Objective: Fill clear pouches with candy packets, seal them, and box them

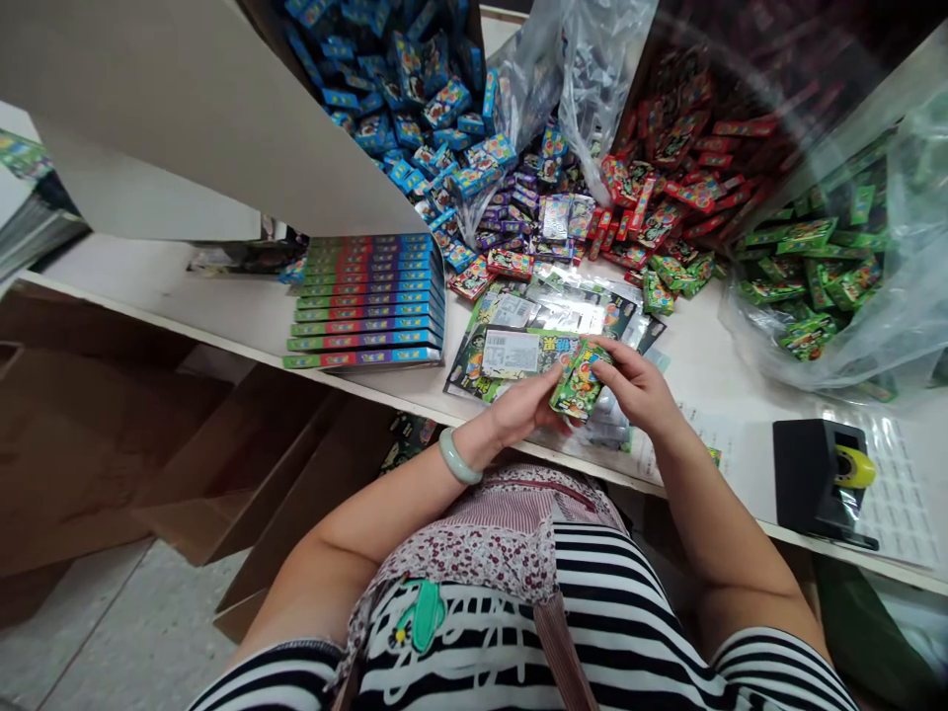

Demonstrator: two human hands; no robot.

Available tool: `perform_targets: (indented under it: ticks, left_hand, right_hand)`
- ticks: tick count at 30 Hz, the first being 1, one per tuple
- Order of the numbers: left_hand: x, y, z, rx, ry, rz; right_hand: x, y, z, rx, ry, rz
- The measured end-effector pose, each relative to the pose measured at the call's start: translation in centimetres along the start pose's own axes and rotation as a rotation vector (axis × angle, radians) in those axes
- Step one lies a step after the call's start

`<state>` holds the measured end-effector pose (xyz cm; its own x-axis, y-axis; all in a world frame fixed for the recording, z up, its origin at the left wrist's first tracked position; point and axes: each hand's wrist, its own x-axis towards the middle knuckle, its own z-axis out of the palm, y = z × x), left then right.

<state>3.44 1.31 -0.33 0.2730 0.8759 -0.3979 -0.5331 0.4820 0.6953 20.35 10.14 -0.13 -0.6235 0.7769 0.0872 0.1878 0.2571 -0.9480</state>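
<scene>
A small green candy box [582,380] with colourful print is held between my two hands over the front of the table. My left hand [524,407], with a pale bangle at the wrist, is closed on its left side. At the box's upper right, the fingers of my right hand [635,387] are closed on it. Beneath lie overlapping printed packaging sheets [511,353], one with a white barcode label. Behind them are loose red boxes [510,263] and purple boxes [518,202]. My fingers hide part of the held box.
Stacked multicoloured boxes [366,301] stand to the left. Blue boxes [415,79] spill from a carton behind; red boxes [688,188] pile at the back right. A clear plastic bag [896,267] holds green boxes. A black tape dispenser [807,479] sits at the right front edge.
</scene>
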Motion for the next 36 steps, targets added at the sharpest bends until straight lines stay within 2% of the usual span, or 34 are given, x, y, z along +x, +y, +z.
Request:
perform_targets:
  ticks: [2, 5, 7, 9, 11, 13, 20, 23, 26, 27, 29, 32, 36]
  left_hand:
    - [-0.1, 0.0, -0.3, 0.083, 0.093, 0.052]
    - [-0.5, 0.1, -0.3, 0.232, 0.134, 0.117]
    - [-0.6, 0.1, -0.3, 0.251, 0.163, 0.14]
    - [-0.6, 0.1, -0.3, 0.223, 0.186, 0.126]
    - [-0.4, 0.0, -0.4, 0.22, 0.189, 0.109]
    - [-0.2, -0.1, -0.4, 0.238, 0.182, 0.118]
    - [0.0, -0.3, 0.1, 0.353, 0.107, 0.148]
    - [-0.2, 1.0, -0.9, 0.646, 0.182, 0.338]
    - [0.6, 2.9, -2.5, 1.173, 0.246, 0.576]
    - [1.0, 3.4, -3.1, 1.339, 0.217, 0.582]
    - [2.1, 3.8, -3.9, 1.591, 0.144, 0.511]
    - [3.3, 3.8, -4.2, 1.796, 0.122, 0.411]
    - [2.6, 4.3, -4.3, 1.857, 0.168, 0.541]
  right_hand:
    - [0.1, -0.1, -0.1, -0.057, -0.03, 0.024]
    - [-0.1, -0.2, -0.3, -0.154, -0.039, 0.034]
    - [-0.5, -0.3, -0.6, -0.235, -0.031, -0.029]
    - [-1.1, -0.4, -1.0, -0.361, -0.079, -0.148]
    - [-1.7, -0.3, -1.3, -0.495, -0.159, -0.252]
    - [-2.2, -0.2, -1.3, -0.585, -0.184, -0.294]
    - [-2.4, -0.2, -0.9, -0.62, -0.093, -0.346]
    - [-2.7, 0.1, -2.7, -0.651, 0.014, -0.278]
    - [-3.1, 1.1, -5.1, -0.716, 0.191, -0.198]
    - [-3.2, 1.5, -5.7, -0.737, 0.232, -0.186]
    - [-3.2, 2.3, -6.1, -0.776, 0.28, -0.185]
    - [-2.8, 2.8, -5.5, -0.819, 0.334, -0.195]
    - [-1.6, 2.6, -4.8, -0.823, 0.395, -0.201]
